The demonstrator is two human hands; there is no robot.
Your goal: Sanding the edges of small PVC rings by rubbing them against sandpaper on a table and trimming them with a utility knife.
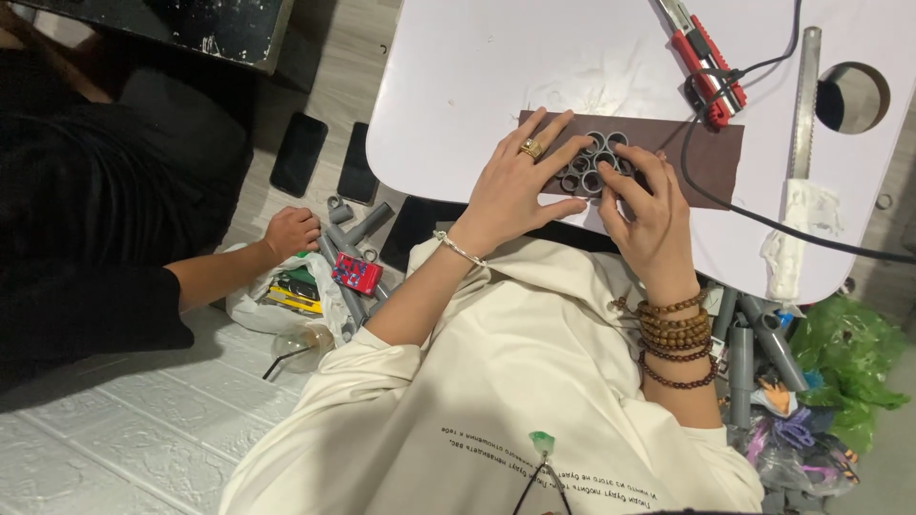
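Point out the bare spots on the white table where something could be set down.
Free: the wide white table area above the brown strip, left of the red tool. Crowded: the grey rings under the left hand and right hand; the saw blade and cable occupy the right.
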